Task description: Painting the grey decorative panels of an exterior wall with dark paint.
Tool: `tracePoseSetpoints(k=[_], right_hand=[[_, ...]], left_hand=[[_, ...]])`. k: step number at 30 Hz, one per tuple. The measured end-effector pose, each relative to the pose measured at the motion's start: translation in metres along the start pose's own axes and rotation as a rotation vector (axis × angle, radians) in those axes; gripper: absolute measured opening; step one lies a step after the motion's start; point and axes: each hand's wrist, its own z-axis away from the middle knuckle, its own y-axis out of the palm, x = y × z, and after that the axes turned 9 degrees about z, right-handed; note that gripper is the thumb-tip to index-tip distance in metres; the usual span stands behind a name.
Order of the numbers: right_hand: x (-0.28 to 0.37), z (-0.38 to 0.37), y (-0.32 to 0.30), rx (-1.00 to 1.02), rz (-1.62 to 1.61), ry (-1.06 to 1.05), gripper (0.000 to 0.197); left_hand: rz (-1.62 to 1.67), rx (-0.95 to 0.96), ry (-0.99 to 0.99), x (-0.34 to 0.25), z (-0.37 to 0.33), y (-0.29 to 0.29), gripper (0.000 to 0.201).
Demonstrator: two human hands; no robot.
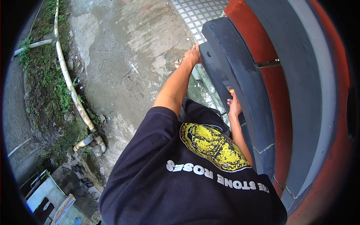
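Note:
My left hand is closed on the near corner of a dark grey panel, its fingers partly hidden at the edge. A small dark slot or mark shows on the panel just beside it. Lower and to the right, my right hand is held against the same grey surface. Between its thumb and fingers is a small thing with a yellow-orange end; its kind is too small to make out. A pale scuffed patch lies on the grey surface just beyond that end.
Curved grey and red wall bands rise close on my right. A tiled floor lies at the far end. To the left are stained concrete, a long pale pipe, weeds and a pair of sandals.

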Motion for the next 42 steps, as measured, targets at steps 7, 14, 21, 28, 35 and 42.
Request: tracePoseSetpoints(k=[7,14,21,28,35,42], right_hand=[[0.023,-0.017,0.037,0.078,-0.071,-0.046,0.031],[-0.022,-0.014,-0.006,0.003,-0.109,0.129,0.029],[-0.028,-0.010,-0.024,0.034,-0.217,0.115,0.024],[-0.019,-0.033,0.009,0.115,-0.238,0.037,0.022],[-0.036,-0.014,-0.007,-0.096,-0.126,0.162,0.019],[-0.027,-0.013,0.022,-0.058,-0.225,0.125,0.019]], left_hand=[[-0.095,0.048,-0.066,-0.025,0.006,-0.004,0.080],[-0.116,0.075,-0.110,-0.032,0.005,-0.007,0.076],[-0.082,0.182,-0.141,-0.026,-0.035,0.018,0.064],[-0.230,0.196,-0.101,-0.043,-0.029,0.007,0.066],[-0.531,0.425,-0.048,-0.057,-0.031,-0.028,0.047],[-0.937,0.545,0.146,-0.061,-0.108,-0.004,0.046]])
